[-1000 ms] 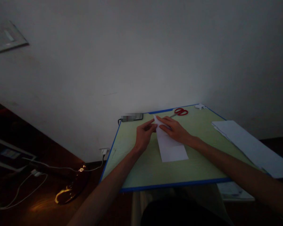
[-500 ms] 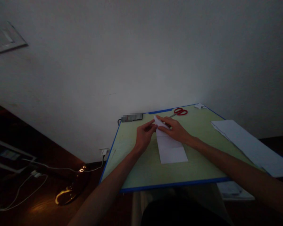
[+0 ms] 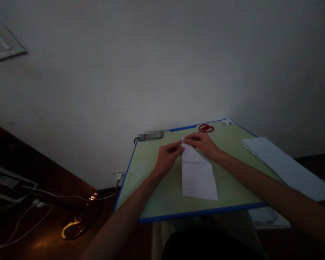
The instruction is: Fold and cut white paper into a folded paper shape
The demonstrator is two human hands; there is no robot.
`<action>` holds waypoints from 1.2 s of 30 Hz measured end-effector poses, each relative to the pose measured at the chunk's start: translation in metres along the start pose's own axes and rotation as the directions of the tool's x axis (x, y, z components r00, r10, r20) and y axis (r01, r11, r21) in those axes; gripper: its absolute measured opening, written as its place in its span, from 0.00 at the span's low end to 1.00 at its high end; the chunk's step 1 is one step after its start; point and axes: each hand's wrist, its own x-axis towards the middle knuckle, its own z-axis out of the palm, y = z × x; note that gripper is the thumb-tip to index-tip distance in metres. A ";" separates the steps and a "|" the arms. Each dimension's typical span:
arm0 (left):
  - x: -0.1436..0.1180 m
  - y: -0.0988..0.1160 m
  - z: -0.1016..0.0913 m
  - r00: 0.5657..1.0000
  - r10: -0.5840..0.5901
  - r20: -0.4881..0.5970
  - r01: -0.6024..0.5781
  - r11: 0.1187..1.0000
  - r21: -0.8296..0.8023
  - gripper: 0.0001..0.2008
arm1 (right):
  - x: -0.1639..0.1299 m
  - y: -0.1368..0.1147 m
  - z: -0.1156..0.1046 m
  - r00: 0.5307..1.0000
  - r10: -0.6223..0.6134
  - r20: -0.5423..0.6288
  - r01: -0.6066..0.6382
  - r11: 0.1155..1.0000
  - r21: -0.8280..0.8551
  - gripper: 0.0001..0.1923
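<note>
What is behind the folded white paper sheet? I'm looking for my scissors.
Behind the folded white paper sheet, red-handled scissors lie on the green table. The right hand covers their blades.

Both arms stretched forward; left hand [image 3: 166,159] and right hand [image 3: 204,143] low, fingertips pinched, nearly meeting.
</note>
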 end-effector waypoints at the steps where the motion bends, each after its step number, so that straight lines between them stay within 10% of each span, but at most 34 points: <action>1: 0.000 -0.001 0.000 1.000 -0.003 0.000 0.003 1.000 0.000 0.22 | 0.000 0.001 -0.001 1.000 0.006 0.000 -0.006 1.000 0.013 0.15; 23: -0.004 -0.001 0.001 1.000 0.004 0.030 -0.006 0.997 0.078 0.23 | 0.004 -0.003 -0.006 0.990 0.119 0.071 -0.133 0.958 0.256 0.14; 36: -0.002 -0.005 0.003 0.998 0.021 0.051 -0.025 0.997 0.079 0.24 | 0.003 -0.010 -0.002 0.994 -0.106 -0.019 0.102 0.985 -0.140 0.13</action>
